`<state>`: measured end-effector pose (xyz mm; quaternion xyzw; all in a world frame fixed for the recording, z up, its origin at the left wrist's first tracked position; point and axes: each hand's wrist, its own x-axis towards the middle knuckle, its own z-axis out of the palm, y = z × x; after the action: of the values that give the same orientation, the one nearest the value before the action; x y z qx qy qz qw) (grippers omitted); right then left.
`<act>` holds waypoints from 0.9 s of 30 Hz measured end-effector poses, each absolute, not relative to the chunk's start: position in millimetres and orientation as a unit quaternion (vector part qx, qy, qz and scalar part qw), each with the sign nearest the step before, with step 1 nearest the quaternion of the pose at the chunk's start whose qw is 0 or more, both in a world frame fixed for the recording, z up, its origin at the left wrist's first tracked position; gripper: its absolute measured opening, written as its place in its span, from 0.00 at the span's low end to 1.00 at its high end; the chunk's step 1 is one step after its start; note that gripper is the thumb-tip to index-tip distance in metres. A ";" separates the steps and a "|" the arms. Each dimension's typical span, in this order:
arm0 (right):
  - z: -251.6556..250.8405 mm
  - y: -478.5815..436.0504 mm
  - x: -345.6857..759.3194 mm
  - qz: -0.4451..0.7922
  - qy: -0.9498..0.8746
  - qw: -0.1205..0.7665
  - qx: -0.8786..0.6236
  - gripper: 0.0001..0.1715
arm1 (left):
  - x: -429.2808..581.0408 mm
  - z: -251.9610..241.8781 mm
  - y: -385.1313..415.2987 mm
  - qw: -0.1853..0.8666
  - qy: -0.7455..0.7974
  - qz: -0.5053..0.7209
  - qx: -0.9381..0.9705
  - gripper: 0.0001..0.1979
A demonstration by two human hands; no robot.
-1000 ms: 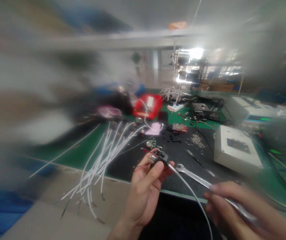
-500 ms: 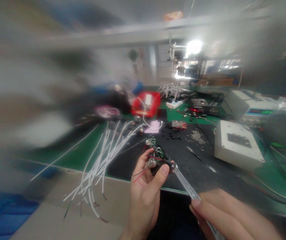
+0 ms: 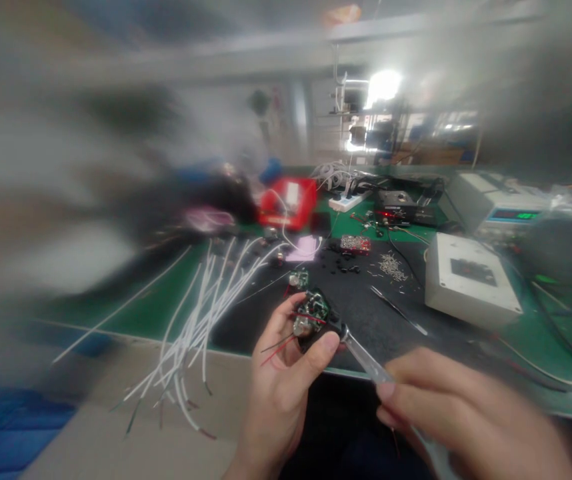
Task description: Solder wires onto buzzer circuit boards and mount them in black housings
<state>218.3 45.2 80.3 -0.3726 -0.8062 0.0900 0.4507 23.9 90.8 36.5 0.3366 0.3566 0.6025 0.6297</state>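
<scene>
Low in the middle, my left hand (image 3: 286,373) is closed round a small circuit board assembly (image 3: 316,308) with a black part at its right side. Thin red and black wires trail from it to the left. My right hand (image 3: 446,400) grips the shaft of a silver wrench (image 3: 366,353). The wrench's head meets the black part of the assembly by my left thumb; the exact fit there is hidden. Just beyond my left fingers lies a second small green circuit board (image 3: 299,279) on the black mat (image 3: 351,300).
A bundle of white cables (image 3: 201,327) hangs over the table's front edge at left. Tweezers (image 3: 399,310), a pile of screws (image 3: 391,265) and a red parts block (image 3: 356,244) lie on the mat. A white box (image 3: 471,277) stands right, a red bin (image 3: 289,200) behind.
The wrench's handle and my right hand have shifted slightly up and left, with the head still at the black part. The whole view has moved a little.
</scene>
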 end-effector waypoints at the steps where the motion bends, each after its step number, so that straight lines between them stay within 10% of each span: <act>1: 81.0 48.3 224.4 0.150 -0.779 0.472 -0.383 0.07 | 21.2 39.8 89.8 0.657 0.346 0.578 0.339 0.31; 7: 55.0 88.3 225.6 0.692 -0.368 0.550 -0.287 0.09 | 23.1 51.7 73.3 0.795 0.268 0.463 0.286 0.34; 15: -6.2 79.3 161.7 0.834 -0.193 0.479 -0.195 0.21 | 38.7 50.3 69.3 0.798 0.173 0.507 0.274 0.34; 27: -9.5 67.2 171.3 0.468 -0.501 0.604 -0.406 0.22 | 52.6 53.0 72.4 0.783 0.159 0.538 0.268 0.24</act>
<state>171.3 67.2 -9.5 -0.4056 -0.5011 0.4683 0.6043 52.6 72.4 53.0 0.2682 0.1591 0.5378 0.7833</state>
